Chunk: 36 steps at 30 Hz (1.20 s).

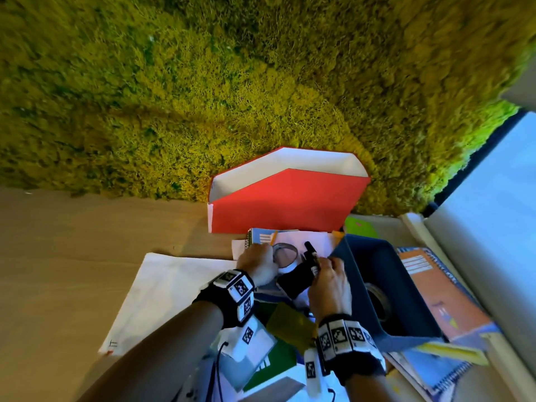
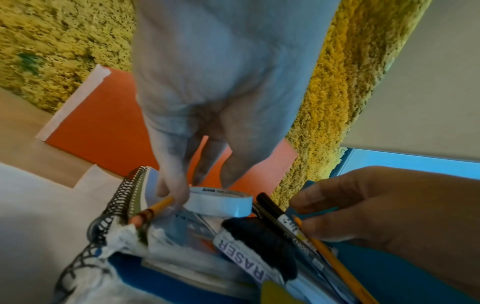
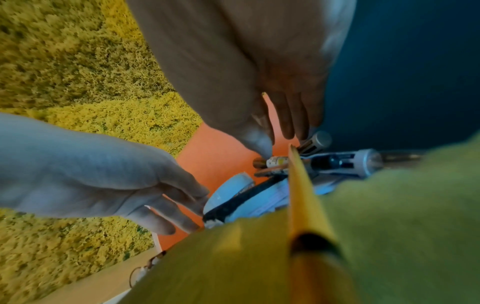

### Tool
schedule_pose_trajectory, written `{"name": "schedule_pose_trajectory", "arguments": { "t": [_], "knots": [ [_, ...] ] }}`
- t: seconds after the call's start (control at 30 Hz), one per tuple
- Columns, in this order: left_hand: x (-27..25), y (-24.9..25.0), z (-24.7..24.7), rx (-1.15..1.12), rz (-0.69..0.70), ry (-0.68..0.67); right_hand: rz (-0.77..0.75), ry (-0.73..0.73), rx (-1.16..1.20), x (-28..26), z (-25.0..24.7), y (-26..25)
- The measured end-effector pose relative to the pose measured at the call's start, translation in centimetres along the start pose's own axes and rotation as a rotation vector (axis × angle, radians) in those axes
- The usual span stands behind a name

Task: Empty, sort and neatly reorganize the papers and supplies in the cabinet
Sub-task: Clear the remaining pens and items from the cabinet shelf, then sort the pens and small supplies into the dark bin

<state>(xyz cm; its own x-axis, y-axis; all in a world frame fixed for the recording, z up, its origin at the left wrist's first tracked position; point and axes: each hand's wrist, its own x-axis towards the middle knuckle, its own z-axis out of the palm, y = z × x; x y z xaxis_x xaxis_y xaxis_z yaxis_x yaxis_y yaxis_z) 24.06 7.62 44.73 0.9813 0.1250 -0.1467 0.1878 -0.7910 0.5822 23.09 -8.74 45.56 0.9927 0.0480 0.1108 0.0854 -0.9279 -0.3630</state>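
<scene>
A white tape roll point(image 1: 285, 253) lies on the pile of papers in front of the red magazine file point(image 1: 287, 192). My left hand point(image 1: 271, 253) grips the roll's left rim; the left wrist view shows its fingertips point(image 2: 179, 195) on the tape roll point(image 2: 219, 202). My right hand point(image 1: 322, 262) pinches a bundle of black markers point(image 1: 311, 252) and a yellow pencil point(image 2: 324, 253) just left of the blue bin point(image 1: 348, 256). In the right wrist view my thumb tip point(image 3: 259, 142) presses on a marker point(image 3: 275, 161). A black-felt board eraser point(image 2: 249, 253) lies under both hands.
A spiral notebook point(image 1: 261, 236) with a pencil point(image 2: 155, 208) on it lies by the left hand. The blue bin holds another tape roll point(image 1: 377, 300). An orange notebook point(image 1: 435, 285) lies to the right, white sheets point(image 1: 162, 288) to the left. A moss wall point(image 1: 203, 82) rises behind.
</scene>
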Motion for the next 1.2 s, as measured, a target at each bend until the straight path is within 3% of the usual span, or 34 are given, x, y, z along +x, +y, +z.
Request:
{"name": "schedule_pose_trajectory", "arguments": {
  "t": [0.43, 0.6, 0.83, 0.93, 1.07, 1.2],
  "knots": [
    [1.3, 0.4, 0.7, 0.008, 0.032, 0.143, -0.072, 0.193, 0.174, 0.2, -3.2, 0.3],
    [1.4, 3.8, 1.2, -0.107, 0.091, 0.235, -0.051, 0.210, 0.205, -0.1, -5.2, 1.5],
    [1.0, 10.3, 3.1, -0.151, 0.246, 0.300, -0.021, 0.287, 0.235, 0.5, -8.1, 7.1],
    [0.2, 12.8, 4.0, -0.024, 0.211, 0.250, 0.031, 0.242, 0.165, 0.9, -9.0, 10.3],
    [-0.6, 14.5, 5.9, 0.226, 0.140, 0.205, 0.143, 0.034, 0.055, 0.7, -9.3, 14.7],
    [-1.4, 14.9, 7.8, 0.133, 0.065, 0.168, 0.092, -0.049, 0.077, 0.2, -9.1, 16.4]
  ]
}}
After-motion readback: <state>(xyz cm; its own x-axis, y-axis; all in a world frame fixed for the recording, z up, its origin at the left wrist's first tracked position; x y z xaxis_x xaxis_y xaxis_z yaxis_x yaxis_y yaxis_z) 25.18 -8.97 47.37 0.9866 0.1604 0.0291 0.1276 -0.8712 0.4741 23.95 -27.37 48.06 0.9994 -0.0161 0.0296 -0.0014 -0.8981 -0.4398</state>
